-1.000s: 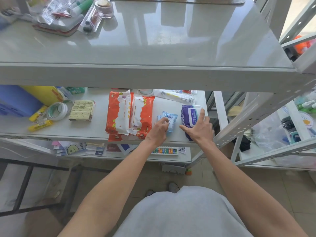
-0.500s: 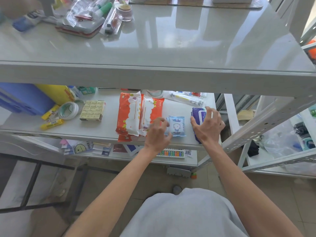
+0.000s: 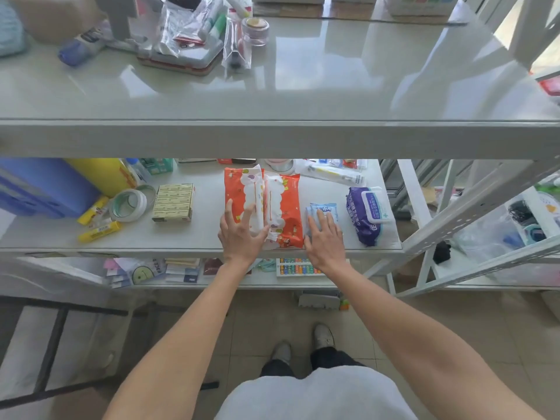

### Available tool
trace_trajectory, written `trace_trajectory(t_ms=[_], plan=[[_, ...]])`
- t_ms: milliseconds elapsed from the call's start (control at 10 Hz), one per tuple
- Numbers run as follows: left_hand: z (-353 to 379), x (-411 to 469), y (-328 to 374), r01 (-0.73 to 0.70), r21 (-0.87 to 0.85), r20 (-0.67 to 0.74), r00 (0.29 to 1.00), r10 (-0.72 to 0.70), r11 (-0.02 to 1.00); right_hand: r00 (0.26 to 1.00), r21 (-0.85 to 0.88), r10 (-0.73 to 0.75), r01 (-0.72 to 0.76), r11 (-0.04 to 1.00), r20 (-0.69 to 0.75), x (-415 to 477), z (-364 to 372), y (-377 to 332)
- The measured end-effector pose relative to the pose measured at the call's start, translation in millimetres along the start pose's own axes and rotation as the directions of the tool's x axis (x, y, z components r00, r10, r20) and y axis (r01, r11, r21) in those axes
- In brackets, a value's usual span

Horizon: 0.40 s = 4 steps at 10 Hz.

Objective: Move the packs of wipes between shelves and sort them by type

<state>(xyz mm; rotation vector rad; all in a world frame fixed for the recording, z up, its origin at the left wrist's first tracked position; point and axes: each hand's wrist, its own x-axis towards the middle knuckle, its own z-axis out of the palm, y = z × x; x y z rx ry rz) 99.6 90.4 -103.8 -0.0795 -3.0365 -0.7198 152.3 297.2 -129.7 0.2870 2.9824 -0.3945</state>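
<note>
Two orange-and-white wipe packs lie side by side on the middle shelf (image 3: 197, 237): the left pack (image 3: 242, 192) and the right pack (image 3: 286, 204). My left hand (image 3: 242, 234) rests flat on the near end of the left pack, fingers spread. Small light-blue wipe packs (image 3: 322, 209) lie to the right of the orange ones, and my right hand (image 3: 325, 237) lies flat over their near half. A purple wipe pack (image 3: 362, 216) with a white lid lies apart at the shelf's right end, untouched.
On the same shelf to the left are a stack of small cream boxes (image 3: 172, 203), tape rolls (image 3: 128, 206), yellow tubes (image 3: 98, 231) and a blue bin (image 3: 39, 189). The glossy top shelf (image 3: 303, 86) holds bagged items at its far left. A lower shelf holds an abacus (image 3: 298, 268).
My left hand moved left from the light-blue packs onto the orange pack. My right hand left the purple pack and came down on the light-blue packs.
</note>
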Motion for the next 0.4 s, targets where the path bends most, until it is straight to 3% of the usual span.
trace_trajectory(t_ms=[400], plan=[[-76.6, -2.2, 33.1, -0.04, 0.176, 0.341, 0.94, -0.022, 0.984, 0.987, 0.089, 0.138, -0.145, 0.985, 0.082, -31.5, -75.0, -11.4]])
